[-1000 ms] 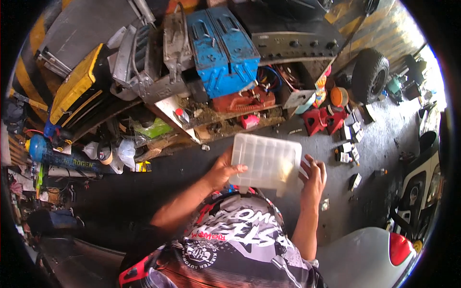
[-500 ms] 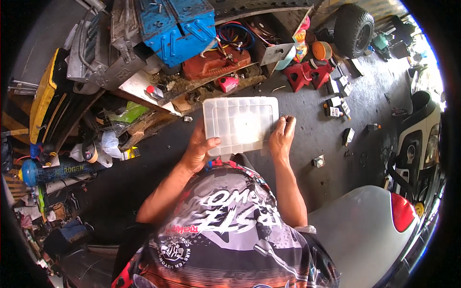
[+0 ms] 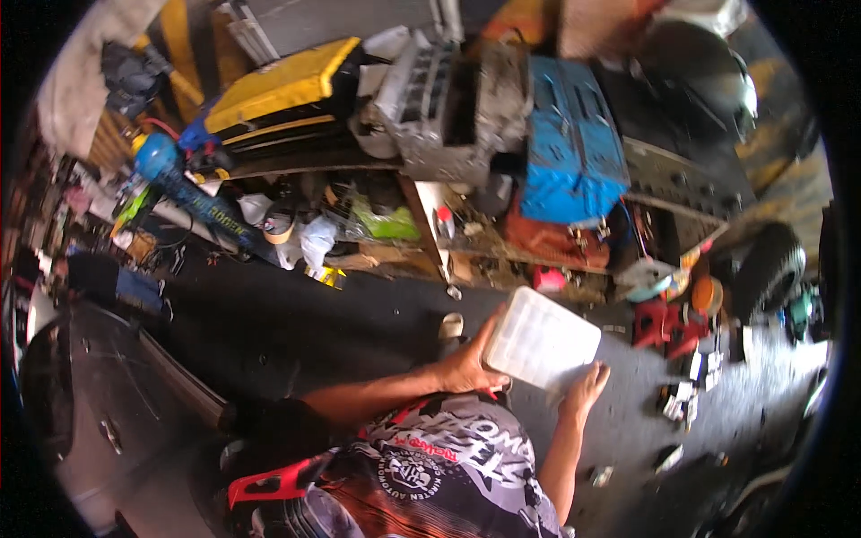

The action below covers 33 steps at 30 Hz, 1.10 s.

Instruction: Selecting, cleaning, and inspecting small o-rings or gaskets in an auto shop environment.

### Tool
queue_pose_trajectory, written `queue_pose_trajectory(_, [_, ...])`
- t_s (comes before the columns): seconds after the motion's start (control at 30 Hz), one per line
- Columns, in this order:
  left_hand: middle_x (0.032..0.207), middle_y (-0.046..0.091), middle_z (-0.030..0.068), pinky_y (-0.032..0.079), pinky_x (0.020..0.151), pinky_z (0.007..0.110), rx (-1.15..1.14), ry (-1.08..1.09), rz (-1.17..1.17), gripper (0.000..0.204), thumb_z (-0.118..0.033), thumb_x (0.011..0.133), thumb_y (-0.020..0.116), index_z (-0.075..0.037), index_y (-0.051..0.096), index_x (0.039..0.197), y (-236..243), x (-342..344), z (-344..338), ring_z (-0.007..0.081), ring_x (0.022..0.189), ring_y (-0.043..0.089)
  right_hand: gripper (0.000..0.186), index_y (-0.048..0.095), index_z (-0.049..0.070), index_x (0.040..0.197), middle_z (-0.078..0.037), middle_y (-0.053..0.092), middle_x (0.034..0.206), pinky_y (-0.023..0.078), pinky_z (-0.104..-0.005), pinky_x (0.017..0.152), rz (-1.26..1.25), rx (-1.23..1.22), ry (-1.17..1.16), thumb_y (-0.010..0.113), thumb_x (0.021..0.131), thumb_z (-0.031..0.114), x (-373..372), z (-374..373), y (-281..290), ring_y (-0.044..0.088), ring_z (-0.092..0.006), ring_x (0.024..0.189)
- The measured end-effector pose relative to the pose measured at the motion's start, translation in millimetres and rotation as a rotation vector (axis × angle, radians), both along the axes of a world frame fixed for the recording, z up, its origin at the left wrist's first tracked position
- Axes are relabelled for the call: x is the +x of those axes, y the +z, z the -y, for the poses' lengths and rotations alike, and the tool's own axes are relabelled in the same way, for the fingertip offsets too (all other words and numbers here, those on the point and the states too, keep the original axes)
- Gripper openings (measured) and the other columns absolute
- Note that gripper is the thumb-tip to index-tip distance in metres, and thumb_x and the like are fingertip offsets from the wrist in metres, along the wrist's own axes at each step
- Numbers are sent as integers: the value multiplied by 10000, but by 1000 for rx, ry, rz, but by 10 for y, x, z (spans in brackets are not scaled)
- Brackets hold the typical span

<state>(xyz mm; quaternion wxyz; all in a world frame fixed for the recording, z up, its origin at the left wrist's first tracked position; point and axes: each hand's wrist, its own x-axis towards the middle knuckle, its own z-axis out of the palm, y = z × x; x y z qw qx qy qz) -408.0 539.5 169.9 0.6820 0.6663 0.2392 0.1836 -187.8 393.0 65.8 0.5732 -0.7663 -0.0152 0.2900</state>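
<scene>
Between my two hands is a translucent plastic compartment box (image 3: 545, 339), flat and rectangular, held tilted in front of my body. My left hand (image 3: 468, 360) grips its left edge, the thumb near the lower corner. At the opposite lower corner my right hand (image 3: 585, 386) closes on the edge. The box looks shut; glare and blur hide whether anything lies in its compartments. My patterned shirt (image 3: 448, 448) is just below it.
Ahead stands a cluttered bench with a blue metal toolbox (image 3: 574, 143), a grey metal toolbox (image 3: 439, 117) and a yellow-lidded case (image 3: 278, 85). A blue gas cylinder (image 3: 193, 193) leans at left. Red jack stands (image 3: 659, 325) and small boxes (image 3: 677, 402) sit at right; a dark car (image 3: 134, 430) is near left.
The view has swung to the left, so the bench now spans the middle. The compartment box, still in both hands, has turned clockwise and sits farther right in the picture.
</scene>
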Motion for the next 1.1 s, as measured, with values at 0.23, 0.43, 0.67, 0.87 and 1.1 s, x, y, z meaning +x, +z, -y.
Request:
queue_pose_trajectory(0.23, [1547,209,116,251,1118,344,-20,35,64,1063,-48,816,728,-101,-64,1523,148,-387,-263,188,1386,267,510,334,91,1404,-72,487,1205,394,-339,920,-145,137,-19,434,988,369,-268,-618,176,474,-195,1040])
queue_pose_trajectory(0.43, [1567,130,168,230,1131,363,265,139,53,1015,-124,839,723,-50,-29,1516,341,-945,-778,226,1422,196,469,388,90,1383,-61,488,1179,391,-306,904,-141,240,144,440,986,335,-645,-1362,684,471,-179,1022])
queue_pose_trajectory(0.67, [1550,164,117,229,1135,382,230,371,196,948,-15,817,677,-77,49,1525,986,-1909,-1477,223,1419,207,574,252,3,1467,-116,331,1477,275,-334,1090,-176,403,318,424,996,283,-1620,-2532,1375,369,-220,1299])
queue_pose_trajectory(0.87, [1413,378,113,326,1070,371,116,822,369,825,-192,814,696,-59,234,1484,1150,-2632,-2309,219,1309,365,561,301,-19,1428,-112,437,1383,282,-323,1076,-85,473,494,501,976,247,-2338,-3525,1625,411,-208,1239])
queue_pose_trajectory(1.1, [1341,461,114,574,740,431,51,1068,575,680,-223,854,607,-126,286,1445,1975,-3530,-3332,260,1213,498,402,430,67,1313,-114,631,974,488,-338,592,-298,504,816,498,960,248,-2579,-4081,1860,626,-214,733])
